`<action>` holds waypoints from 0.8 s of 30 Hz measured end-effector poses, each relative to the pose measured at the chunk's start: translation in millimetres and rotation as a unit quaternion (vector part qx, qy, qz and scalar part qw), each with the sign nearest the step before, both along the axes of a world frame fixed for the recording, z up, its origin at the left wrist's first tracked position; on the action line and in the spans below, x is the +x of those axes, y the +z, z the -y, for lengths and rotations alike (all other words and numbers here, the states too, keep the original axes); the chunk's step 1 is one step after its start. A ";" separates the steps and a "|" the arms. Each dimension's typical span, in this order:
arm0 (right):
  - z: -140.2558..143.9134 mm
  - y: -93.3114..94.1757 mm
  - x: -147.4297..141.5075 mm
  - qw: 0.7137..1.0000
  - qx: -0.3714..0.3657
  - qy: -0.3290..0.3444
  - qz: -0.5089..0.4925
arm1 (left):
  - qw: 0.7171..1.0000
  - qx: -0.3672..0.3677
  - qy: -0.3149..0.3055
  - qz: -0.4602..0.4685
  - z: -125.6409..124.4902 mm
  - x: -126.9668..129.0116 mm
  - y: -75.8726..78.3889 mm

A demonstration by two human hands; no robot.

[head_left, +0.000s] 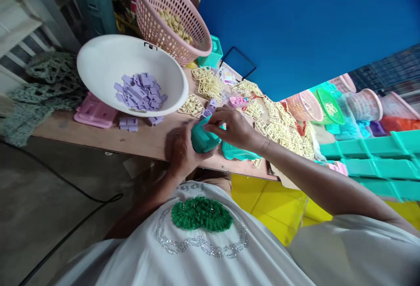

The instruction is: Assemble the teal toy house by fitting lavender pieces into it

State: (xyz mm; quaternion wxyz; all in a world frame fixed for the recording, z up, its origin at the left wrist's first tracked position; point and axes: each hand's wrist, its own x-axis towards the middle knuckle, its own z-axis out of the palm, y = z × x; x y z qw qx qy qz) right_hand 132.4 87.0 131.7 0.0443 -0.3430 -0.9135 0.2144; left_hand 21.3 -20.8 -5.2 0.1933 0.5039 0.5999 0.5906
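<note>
My left hand [183, 151] is wrapped around a teal rounded plastic piece [204, 138], held just above the table's front edge. Over the top of that piece my right hand [234, 124] is closed in a pinch; whatever sits between its fingertips is too small or hidden to make out. A second teal plastic part [239, 152] lies on the table under my right wrist. Just beyond my hands is a small purple part [210, 107], and cream plastic frames [282, 133] are heaped beside my right forearm.
To the left stands a white bowl [98, 63] of purple pieces, with a pink tray [95, 113] partly beneath it. Behind is a pink basket [151, 19] of cream parts. A blue panel [295, 28] rises at the back; teal bins [377, 163] line the right.
</note>
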 end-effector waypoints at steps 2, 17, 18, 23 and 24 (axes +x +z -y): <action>1.9 -2.1 2.9 0.999 0.039 0.017 -0.003 | 1.000 -0.001 0.002 0.006 0.3 0.6 -0.6; -3.8 -18.4 15.3 1.000 0.000 0.000 -0.006 | 0.999 -0.007 0.018 -0.035 0.1 1.1 2.7; -3.9 -18.4 15.3 1.000 -0.006 -0.002 -0.007 | 0.999 -0.006 0.018 -0.036 0.0 1.3 2.6; -3.8 -18.0 14.9 0.999 -0.030 -0.002 -0.010 | 0.999 -0.001 0.019 -0.036 -0.4 1.9 2.2; -3.6 -18.0 14.9 1.000 -0.029 0.001 -0.008 | 0.999 -0.004 0.021 -0.035 -0.5 1.9 2.0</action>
